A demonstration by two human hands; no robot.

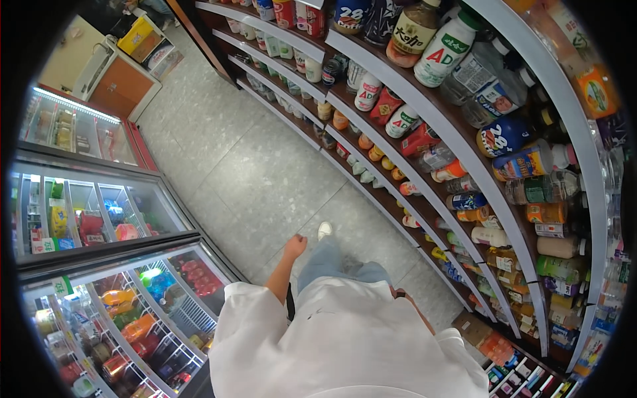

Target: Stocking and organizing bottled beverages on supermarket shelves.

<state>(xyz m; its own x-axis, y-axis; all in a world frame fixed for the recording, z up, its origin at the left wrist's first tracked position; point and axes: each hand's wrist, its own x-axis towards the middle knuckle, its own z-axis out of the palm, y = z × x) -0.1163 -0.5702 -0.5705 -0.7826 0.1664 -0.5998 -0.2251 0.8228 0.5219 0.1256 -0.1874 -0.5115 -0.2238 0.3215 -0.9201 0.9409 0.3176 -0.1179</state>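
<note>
My left hand (296, 245) hangs in front of my left side over the grey floor, its fingers curled into a loose fist. Nothing shows in it, and it touches nothing. Close by on the left stand the glass-doored drink coolers (189, 255). My right forearm (418, 312) is partly seen beside my white shirt (345, 338); the fingers of my right hand are hidden or too small to make out. To the right, long curved-looking shelves (424, 83) hold rows of bottles and cans, apart from both hands.
Grey floor tiles (232, 162) run between coolers and shelves, with my pale shoe (324, 230) on them. Far left are a yellow crate (138, 38) and an orange-brown cabinet (123, 86). A cardboard box (471, 326) and a rack of small packages (524, 378) stand at the lower right.
</note>
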